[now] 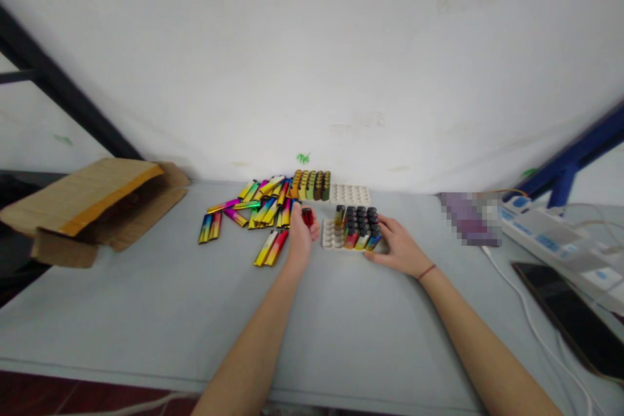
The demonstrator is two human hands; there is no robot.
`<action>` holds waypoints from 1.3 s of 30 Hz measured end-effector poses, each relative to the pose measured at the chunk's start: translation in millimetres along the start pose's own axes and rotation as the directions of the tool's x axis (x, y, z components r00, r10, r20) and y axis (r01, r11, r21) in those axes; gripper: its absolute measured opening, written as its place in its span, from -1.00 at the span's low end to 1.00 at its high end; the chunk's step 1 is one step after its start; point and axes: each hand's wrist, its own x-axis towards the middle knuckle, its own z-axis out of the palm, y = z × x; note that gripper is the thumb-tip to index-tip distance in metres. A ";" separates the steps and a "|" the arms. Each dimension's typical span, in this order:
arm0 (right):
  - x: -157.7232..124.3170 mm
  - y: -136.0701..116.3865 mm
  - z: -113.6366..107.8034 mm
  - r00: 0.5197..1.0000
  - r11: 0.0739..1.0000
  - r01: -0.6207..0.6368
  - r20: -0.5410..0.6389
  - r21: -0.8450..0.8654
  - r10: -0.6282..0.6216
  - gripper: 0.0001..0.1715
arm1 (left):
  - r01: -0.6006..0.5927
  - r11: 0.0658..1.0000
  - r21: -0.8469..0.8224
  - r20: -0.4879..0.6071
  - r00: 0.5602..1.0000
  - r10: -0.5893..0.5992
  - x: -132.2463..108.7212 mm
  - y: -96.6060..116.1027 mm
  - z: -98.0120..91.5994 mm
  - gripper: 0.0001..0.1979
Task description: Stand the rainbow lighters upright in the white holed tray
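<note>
My left hand (301, 240) is closed around a shiny red lighter (307, 216), its dark end upward. Most of that lighter is hidden by the fingers. At the right end of a white tray with round holes (334, 242), my right hand (397, 248) grips the tray, thumb at the front and fingers by the side. Several black-topped lighters (361, 227) stand upright in the tray's right part, with a gold one (340, 214) behind and left of them. Left of my left hand lie two yellow-and-red lighters (271, 248) side by side.
A pile of shiny multicoloured lighters (263, 203) lies left of centre. Behind, gold-green lighters (311, 185) stand in rows beside another white holed tray (350, 194). An open cardboard box (112, 192) is at left. Power strips (550, 231), cables and a phone (568, 312) lie at right.
</note>
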 end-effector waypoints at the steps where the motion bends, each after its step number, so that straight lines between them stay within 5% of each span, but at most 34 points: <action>1: -0.1 0.0 0.1 1.000 1.000 -0.001 -0.002 0.000 0.001 -0.26 | -0.050 0.998 0.036 0.026 0.998 0.049 0.3 -1.3 -0.7 -0.57; 10: -0.3 -0.9 0.1 1.000 1.000 0.004 -0.007 -0.004 -0.004 -0.24 | -0.463 0.807 0.367 0.211 0.886 0.413 5.2 -10.8 -3.9 -0.60; 17: 0.2 -2.3 -1.8 1.000 1.000 0.006 0.001 -0.012 -0.006 -0.25 | -0.405 0.817 0.411 0.257 0.911 0.322 8.0 -13.2 -5.7 -0.64; 27: 0.4 -1.8 -1.3 1.000 1.000 0.001 0.004 0.016 -0.001 -0.22 | -0.470 0.762 0.444 0.334 0.877 0.346 -0.2 -8.6 -2.7 -0.77; 39: 1.2 -2.4 -2.2 1.000 1.000 0.008 0.007 0.015 -0.009 -0.24 | -0.677 0.462 0.572 0.511 0.735 0.445 -5.5 1.8 -4.9 -0.74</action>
